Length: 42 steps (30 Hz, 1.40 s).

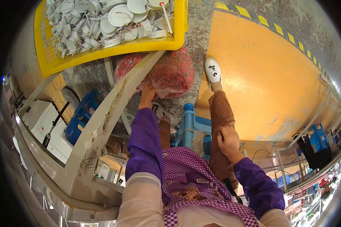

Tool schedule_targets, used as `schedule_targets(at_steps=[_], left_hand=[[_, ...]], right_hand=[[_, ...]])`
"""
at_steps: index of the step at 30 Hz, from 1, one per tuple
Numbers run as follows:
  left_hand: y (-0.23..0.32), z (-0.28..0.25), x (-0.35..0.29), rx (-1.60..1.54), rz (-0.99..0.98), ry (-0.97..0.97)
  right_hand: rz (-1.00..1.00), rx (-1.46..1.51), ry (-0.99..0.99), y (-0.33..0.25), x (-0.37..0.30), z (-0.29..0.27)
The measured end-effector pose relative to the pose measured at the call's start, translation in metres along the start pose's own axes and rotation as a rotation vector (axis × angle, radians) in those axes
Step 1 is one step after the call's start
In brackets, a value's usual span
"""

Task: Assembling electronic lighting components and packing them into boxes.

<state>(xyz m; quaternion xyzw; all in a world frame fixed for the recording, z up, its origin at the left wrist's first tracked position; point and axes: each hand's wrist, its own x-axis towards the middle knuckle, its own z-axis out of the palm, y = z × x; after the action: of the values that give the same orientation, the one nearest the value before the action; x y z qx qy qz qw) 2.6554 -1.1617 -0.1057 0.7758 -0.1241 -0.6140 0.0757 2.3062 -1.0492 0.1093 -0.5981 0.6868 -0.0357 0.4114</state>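
Observation:
A clear plastic bag (174,73) full of small red pieces sits on the floor ahead of me. My left hand (148,91) reaches down past a metal frame and grips the near edge of the bag; its fingertips are partly hidden. On my right knee rests my right hand (227,139), its fingers curled in, with nothing visible in it.
A yellow crate (113,52) of white round parts with wires stands above the bag. The pale metal frame (115,102) slants along my left side. Blue plastic stools (188,126) stand between my legs. Orange floor (269,83) spreads to the right.

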Motion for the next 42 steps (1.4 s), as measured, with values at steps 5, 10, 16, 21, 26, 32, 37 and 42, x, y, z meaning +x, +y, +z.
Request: schedule_targets(at_steps=[5,10,16,21,26,32,37,42], left_hand=[[-0.021,-0.015,-0.02,0.062,0.06,0.148],[-0.034,0.093,-0.077,0.119,0.462,0.085],[-0.001,0.179,-0.096,0.242,0.364,-0.046],[0.041,0.113,-0.114,0.603,0.453,0.097],[0.088,0.104,-0.127,0.812,0.515,0.0],[0.086,0.095,-0.066,0.68,0.625,0.024],[0.065,0.09,-0.057,-0.023,0.574,-0.22],[0.049,0.085,-0.055,-0.077,0.529,-0.13]], right_hand=[[-0.026,0.056,-0.001,-0.014,0.004,0.017],[-0.021,0.021,-0.003,-0.007,0.001,0.026],[-0.009,0.03,0.015,-0.011,0.0,0.037],[0.004,-0.202,-0.11,-0.017,-0.006,0.04],[0.022,-0.221,-0.199,-0.02,-0.006,0.042],[0.238,0.489,0.046,0.005,0.066,0.075],[0.349,0.868,0.19,-0.027,0.181,0.078],[0.132,0.99,0.085,-0.044,0.197,0.126]])
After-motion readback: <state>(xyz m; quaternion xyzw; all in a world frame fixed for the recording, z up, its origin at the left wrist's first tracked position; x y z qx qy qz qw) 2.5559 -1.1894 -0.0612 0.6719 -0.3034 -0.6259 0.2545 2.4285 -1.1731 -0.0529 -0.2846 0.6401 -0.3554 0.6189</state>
